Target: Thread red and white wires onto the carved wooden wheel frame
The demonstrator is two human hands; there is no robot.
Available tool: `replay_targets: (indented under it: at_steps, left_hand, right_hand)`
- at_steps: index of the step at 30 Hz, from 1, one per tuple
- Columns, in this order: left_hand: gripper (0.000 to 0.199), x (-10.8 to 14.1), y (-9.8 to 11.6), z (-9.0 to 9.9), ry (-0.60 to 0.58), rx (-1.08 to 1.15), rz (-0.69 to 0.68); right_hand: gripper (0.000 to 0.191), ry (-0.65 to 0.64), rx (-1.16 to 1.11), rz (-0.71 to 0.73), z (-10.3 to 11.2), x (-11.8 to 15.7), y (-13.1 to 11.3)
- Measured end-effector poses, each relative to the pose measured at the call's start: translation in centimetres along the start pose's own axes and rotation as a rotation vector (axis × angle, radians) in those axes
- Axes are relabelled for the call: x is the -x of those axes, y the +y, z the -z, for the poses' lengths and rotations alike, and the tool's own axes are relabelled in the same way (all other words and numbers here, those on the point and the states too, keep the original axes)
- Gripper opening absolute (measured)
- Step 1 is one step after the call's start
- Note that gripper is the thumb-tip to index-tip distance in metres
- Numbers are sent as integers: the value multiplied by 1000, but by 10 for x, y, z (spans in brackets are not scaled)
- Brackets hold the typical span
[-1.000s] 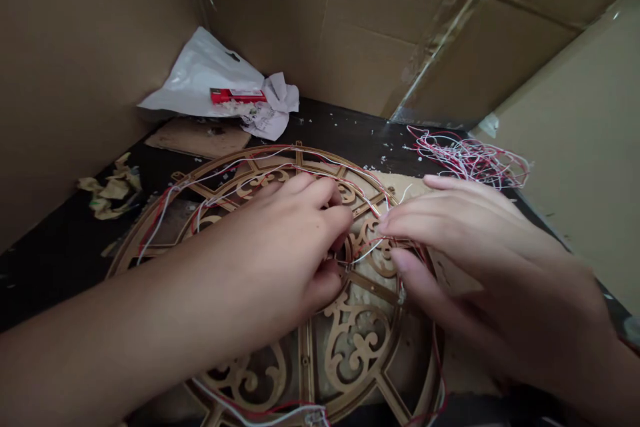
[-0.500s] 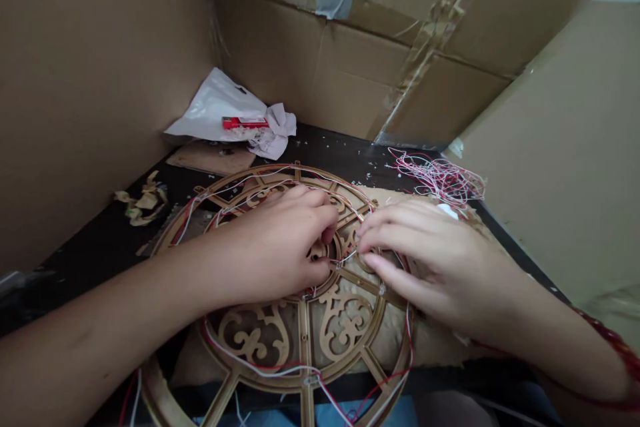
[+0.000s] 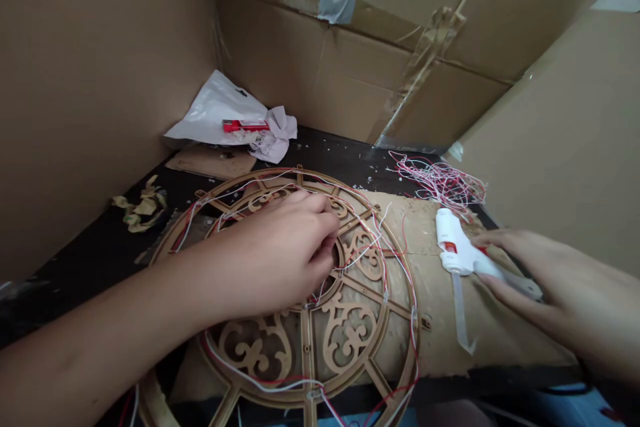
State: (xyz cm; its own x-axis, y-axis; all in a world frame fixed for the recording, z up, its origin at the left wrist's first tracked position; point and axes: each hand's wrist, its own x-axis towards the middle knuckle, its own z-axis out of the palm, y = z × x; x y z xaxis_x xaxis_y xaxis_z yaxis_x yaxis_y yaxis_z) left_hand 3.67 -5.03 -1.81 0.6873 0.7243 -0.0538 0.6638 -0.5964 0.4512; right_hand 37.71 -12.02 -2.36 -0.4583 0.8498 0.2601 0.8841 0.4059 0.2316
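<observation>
Wires (image 3: 295, 385), thin, red and white, follow the near curve of your round, tan frame (image 3: 306, 340), whose grooved rings and straight spokes enclose flat, scrolled cutouts. It lies partly over a creased, brown cardboard sheet (image 3: 505, 340) on the dark worktop (image 3: 340, 147). Your left hand (image 3: 300, 240) curls over its centre; you cannot tell what those hidden fingertips pinch. Your right hand (image 3: 565, 287) is open, thumb and fingers spread to either side of the smooth white glue gun's (image 3: 455, 240) handle, while a translucent stick (image 3: 461, 313) juts from its body. Farther back, you have crumpled, yellowish scraps (image 3: 143, 207) left of the frame, a springy wire tangle (image 3: 440, 180) to the right, and a glossy white bag (image 3: 215, 110) beside crinkled paper (image 3: 277, 137). Taped cardboard walls (image 3: 350, 73) rise behind.
</observation>
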Motion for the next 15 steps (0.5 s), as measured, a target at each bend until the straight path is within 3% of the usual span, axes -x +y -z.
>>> replay_targets:
  at_steps: [4, 11, 15]
  left_hand:
    - [12, 1, 2, -1, -6, -10, 6]
    - [7, -1, 1, -2, -6, -11, 5]
    - [7, -1, 1, -2, -19, -14, 21]
  right_hand:
    - [38, -65, -73, 8, -10, 20, 18]
    - [20, -74, -142, -106, -33, 5, 20]
    - [32, -4, -150, -224, -34, 23, 28]
